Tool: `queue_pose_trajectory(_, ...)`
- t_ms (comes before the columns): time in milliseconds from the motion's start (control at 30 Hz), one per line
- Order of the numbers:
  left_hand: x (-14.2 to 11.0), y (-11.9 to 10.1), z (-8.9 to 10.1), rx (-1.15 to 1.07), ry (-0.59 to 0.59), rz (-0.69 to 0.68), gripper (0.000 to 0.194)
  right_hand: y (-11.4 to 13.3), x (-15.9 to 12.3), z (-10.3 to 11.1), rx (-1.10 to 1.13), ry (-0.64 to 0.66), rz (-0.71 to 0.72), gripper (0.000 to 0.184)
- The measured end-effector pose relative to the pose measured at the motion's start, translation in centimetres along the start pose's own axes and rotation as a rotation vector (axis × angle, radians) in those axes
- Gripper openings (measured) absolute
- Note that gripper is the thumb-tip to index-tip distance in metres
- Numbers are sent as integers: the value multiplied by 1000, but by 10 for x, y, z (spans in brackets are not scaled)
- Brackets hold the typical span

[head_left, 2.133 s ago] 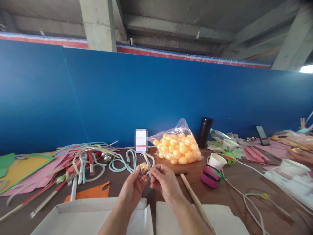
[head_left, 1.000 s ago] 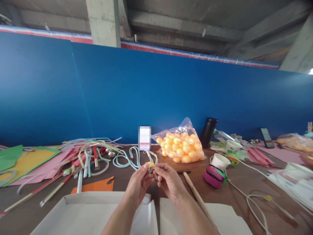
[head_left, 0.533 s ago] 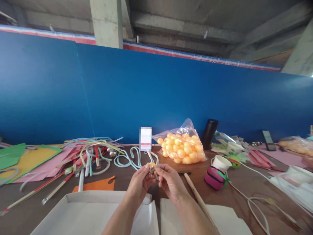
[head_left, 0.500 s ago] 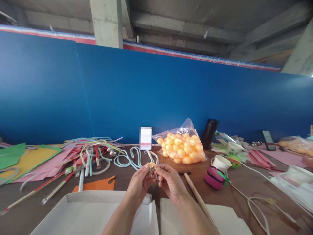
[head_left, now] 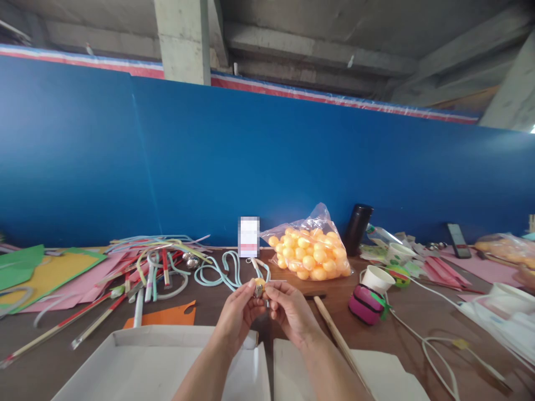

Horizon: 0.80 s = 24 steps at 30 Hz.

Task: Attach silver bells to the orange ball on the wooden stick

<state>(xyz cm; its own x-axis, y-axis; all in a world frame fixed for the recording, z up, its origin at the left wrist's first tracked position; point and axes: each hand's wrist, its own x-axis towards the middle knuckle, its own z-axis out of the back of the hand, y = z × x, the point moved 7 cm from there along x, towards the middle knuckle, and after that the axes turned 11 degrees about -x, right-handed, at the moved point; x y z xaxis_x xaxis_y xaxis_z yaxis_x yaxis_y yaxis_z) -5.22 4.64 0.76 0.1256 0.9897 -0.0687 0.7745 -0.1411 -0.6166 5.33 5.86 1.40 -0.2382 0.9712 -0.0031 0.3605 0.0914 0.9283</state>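
Both hands meet over the middle of the table, fingertips close together. Between them is a small shiny metal piece [head_left: 258, 290] with a yellow-orange part on its upper side; its exact kind is too small to make out. My left hand [head_left: 237, 309] pinches it from the left with thumb and fingers. From the other side my right hand [head_left: 292, 312] is closed in a pinch at its edge, and a thin pale strand shows above those fingers. Behind the hands lie looped pale-blue cords [head_left: 232, 270] and an upright phone [head_left: 249, 236] with a blurred screen.
A clear bag of orange balls [head_left: 311, 256] stands behind my right hand. Right of it are a black bottle [head_left: 358, 229], paper cup [head_left: 377, 278], purple pouch [head_left: 368, 304] and white cable [head_left: 430, 353]. A wooden stick [head_left: 334, 326] and white box [head_left: 142, 356] lie nearer; coloured paper [head_left: 75, 273] spreads left.
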Motion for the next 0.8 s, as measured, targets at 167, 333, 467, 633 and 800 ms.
queue_pose_trajectory(167,-1,0,-1,-4,-4,4,22,1,-1,0,2,-3,-7,20)
queue_pose_trajectory(333,-1,0,-3,-1,-12,5,22,2,-1,-1,-8,2,-6,20)
queue_pose_trajectory(467,-1,0,-2,5,-3,8,24,1,-2,-1,-5,9,-9,19)
queue_pose_trajectory(633,0,1,-1,9,12,10,24,1,-3,-1,-11,21,-9,19)
queue_pose_trajectory(800,0,0,-1,21,2,6,25,3,-1,-1,-39,24,-1,20)
